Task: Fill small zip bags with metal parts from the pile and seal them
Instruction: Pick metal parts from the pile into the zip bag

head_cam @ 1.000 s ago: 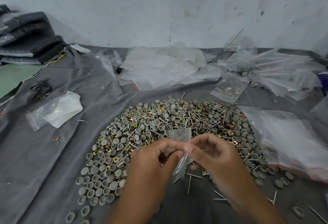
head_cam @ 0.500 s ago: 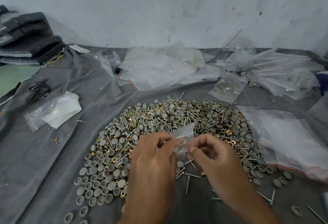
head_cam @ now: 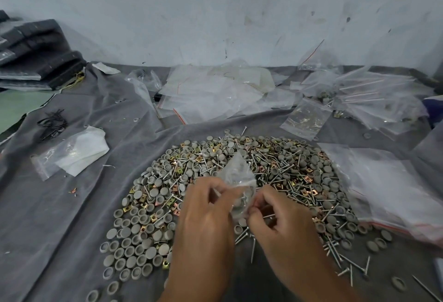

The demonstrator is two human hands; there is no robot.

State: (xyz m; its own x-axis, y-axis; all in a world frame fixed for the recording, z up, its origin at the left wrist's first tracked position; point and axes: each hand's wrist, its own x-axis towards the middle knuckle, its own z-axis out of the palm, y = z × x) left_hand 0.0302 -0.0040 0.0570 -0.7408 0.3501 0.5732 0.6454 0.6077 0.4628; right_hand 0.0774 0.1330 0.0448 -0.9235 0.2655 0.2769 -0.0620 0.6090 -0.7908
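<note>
A scuffed pale wall point(head_cam: 215, 14) rises behind a work surface draped in a grey cloth point(head_cam: 60, 206), seen from a head-worn camera looking down at a person's two bare hands. At the centre of the cloth spreads a broad pile of metal parts point(head_cam: 239, 182): grey round caps, screws and small brass-coloured square clips, mixed together.

Above the near side of the pile, both hands hold a small clear zip bag point(head_cam: 239, 177). The left hand point(head_cam: 206, 230) pinches the bag's left edge between thumb and fingertips; the right hand point(head_cam: 282, 225), fingers curled, pinches its lower right edge. The bag stands tilted, its upper corner pointing away from the person, and a few screws and a grey cap show through the plastic at its lower end.

Loose empty zip bags point(head_cam: 215, 91) lie heaped along the far edge of the cloth. More clear bags holding long nails and parts point(head_cam: 374, 95) crowd the far right corner. A stack of flat bags point(head_cam: 395, 186) lies at the right edge, touching the pile. Near the left edge sits a bag with a white sheet point(head_cam: 72, 153) inside, and beyond it a tangle of black bands point(head_cam: 51, 123). Dark wrapped bundles point(head_cam: 36, 52) are stacked at the far left corner.
</note>
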